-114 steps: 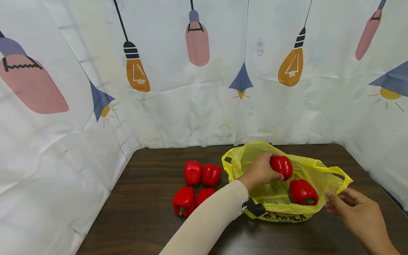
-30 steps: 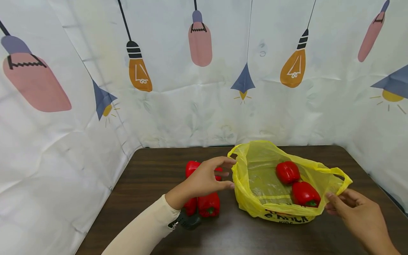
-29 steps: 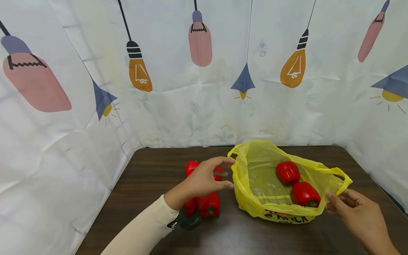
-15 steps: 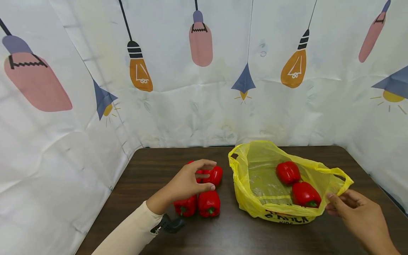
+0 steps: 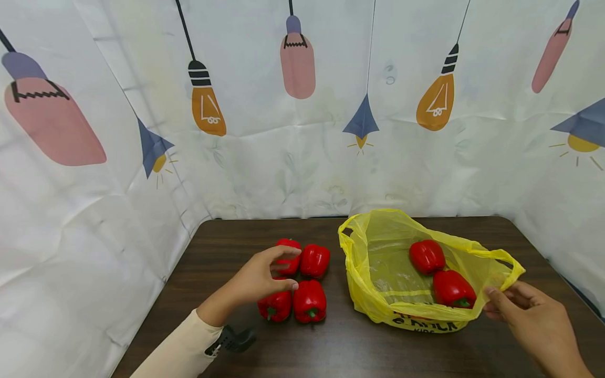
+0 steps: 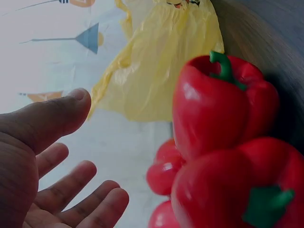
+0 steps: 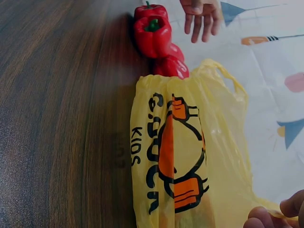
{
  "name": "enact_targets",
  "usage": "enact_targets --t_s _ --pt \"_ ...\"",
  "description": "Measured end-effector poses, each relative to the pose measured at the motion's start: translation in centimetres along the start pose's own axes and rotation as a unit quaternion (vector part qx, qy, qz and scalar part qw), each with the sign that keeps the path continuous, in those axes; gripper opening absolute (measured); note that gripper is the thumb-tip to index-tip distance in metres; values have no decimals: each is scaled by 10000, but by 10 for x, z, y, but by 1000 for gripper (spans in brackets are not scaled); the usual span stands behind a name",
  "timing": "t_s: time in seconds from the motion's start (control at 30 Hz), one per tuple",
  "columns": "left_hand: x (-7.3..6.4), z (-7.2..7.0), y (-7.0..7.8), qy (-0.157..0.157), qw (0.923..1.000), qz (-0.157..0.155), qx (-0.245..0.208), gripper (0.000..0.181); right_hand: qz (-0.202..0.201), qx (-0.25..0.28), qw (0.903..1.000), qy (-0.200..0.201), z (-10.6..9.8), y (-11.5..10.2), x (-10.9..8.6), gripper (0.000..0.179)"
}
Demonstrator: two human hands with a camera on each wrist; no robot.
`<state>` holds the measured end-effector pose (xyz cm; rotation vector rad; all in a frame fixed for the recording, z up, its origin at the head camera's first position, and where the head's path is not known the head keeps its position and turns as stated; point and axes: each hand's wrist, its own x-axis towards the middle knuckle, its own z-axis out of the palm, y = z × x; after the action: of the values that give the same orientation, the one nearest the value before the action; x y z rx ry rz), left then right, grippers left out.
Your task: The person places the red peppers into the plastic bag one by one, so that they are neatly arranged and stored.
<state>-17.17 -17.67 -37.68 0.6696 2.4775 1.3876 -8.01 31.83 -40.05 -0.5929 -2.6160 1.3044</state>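
Note:
My left hand [image 5: 257, 278] hovers over the left side of a cluster of red bell peppers [image 5: 309, 301], thumb and fingers spread apart with nothing between them. The left wrist view shows that hand [image 6: 52, 166] apart from two near peppers [image 6: 221, 102] with green stems. On the right, my right hand [image 5: 534, 320] pinches the rim of a yellow plastic bag [image 5: 378, 294] near its handle. Two red bell peppers [image 5: 427, 256] lie inside the bag, touching. In the right wrist view, fingertips [image 7: 292, 205] hold the bag's edge; black lettering and an orange drawing mark its side.
A dark wood-grain table [image 5: 378, 352] carries everything. Behind it hangs a pale cloth [image 5: 293, 157] printed with lamps and bulbs. A dark strap-mounted device [image 5: 231, 338] sits on the left wrist, over a cream sleeve [image 5: 175, 349].
A bell pepper that my left hand held over the bag now lies inside it. The emptied left hand has moved left, over the cluster. My right hand keeps its hold on the rim.

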Motion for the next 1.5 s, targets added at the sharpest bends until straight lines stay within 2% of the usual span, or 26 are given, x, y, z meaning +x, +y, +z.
enact_targets --t_s 0.13,0.37,0.63,0.93,1.17,1.5 --pt "-6 -5 -10 -27 10000 -42 -21 70 7 52 10000 12 0 0 -1 57" --pt "-15 -16 -25 -35 9998 -77 207 70 65 91 9999 -4 0 -1 -2 57" --pt "-23 -23 -41 -274 9991 -240 205 75 -109 233 9997 -21 0 0 -2 54" --pt "-25 -27 -60 -515 9983 -275 21 80 -165 211 9996 -17 0 0 -3 54" --pt "-25 -29 -75 -667 9976 -160 -103 81 -86 231 9997 -69 0 0 -2 57" --pt "-25 -27 -84 -1015 9941 -60 -390 81 -84 229 9997 -7 1 0 -2 58"
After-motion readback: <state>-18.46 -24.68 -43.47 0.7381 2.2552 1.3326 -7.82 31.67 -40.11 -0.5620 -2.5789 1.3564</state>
